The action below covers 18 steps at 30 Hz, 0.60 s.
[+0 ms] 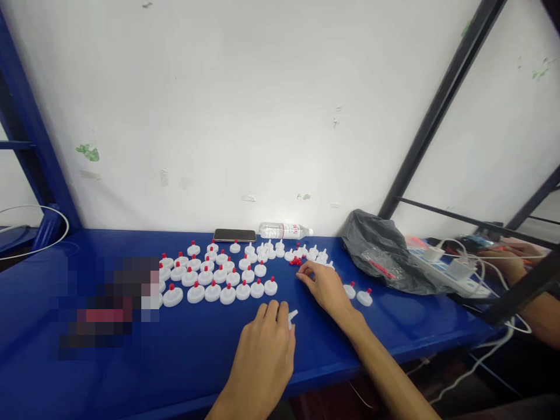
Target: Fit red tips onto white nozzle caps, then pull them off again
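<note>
Nearest the camera, at the bottom centre of the frame, the left hand (266,353) is seen from behind with its fingers curled narrowly round a white lid (293,315); most of that lid is covered, and only its pale spout is left showing beside the thumb. To the right of centre, the right hand (322,287) is held low over the blue bench (184,350), its thumb and fingertips drawn close together just beside a small pile of red tips (296,261); whether anything is pinched there cannot be told.

Left of centre, many capped lids (212,291) are set out upright in loose rows, each topped with red. Behind the pile and to its left, bare-spouted lids (270,252) are clustered. Two more red-topped lids (364,297) are placed right of the right hand.

Along the wall (245,116), a phone (235,235) and a clear bottle (284,230) are laid flat. At right, a black plastic bag (371,233) is crumpled beside a white power strip (475,287), into which plugs are pushed. Another person's arm (540,312) is partly seen at the right edge.
</note>
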Tool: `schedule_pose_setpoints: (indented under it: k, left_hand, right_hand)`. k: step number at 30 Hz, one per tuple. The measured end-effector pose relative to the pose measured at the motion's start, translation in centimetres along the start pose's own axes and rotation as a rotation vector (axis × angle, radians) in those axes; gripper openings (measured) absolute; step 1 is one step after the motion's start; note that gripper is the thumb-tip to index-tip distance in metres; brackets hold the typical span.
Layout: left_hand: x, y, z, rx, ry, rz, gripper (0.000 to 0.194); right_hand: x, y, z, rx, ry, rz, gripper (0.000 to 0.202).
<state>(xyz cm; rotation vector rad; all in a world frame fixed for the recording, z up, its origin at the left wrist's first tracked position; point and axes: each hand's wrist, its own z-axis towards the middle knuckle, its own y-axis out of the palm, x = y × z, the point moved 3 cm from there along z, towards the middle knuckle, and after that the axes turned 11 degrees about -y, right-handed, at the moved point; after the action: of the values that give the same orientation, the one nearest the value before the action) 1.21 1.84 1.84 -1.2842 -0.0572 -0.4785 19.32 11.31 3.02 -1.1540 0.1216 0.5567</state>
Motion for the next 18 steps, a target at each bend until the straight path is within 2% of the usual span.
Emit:
schedule_pose_setpoints:
  k: [4,7,10,14,18]
  left_hand:
    - [0.1,-0.1,0.1,0.003,-0.004,0.0,0.039]
    - [0.0,-0.2,0.0,-0.014,-0.019,-0.002,0.04]
    - [-0.3,-0.1,0.0,-0.032,-0.047,-0.004,0.043]
    - [-0.6,0.1,0.0,-0.047,-0.044,-0.017,0.047]
    - [-0.6,0.2,0.0,-0.022,-0.021,-0.015,0.045]
  right_hand:
    - [-0.1,-1.1,-1.4,0.142,0.015,0.091,0.025]
    - [0.2,-1.1,-3.5,0.199,0.07,0.34,0.034]
    - [0.1,-0.7,-5.2,0.126,0.141,0.544,0.039]
    - [-1.0,-0.8,-6.1,0.064,0.176,0.753,0.04]
    - [-2.9,-1.1,-6.5,-0.013,0.159,0.846,0.038]
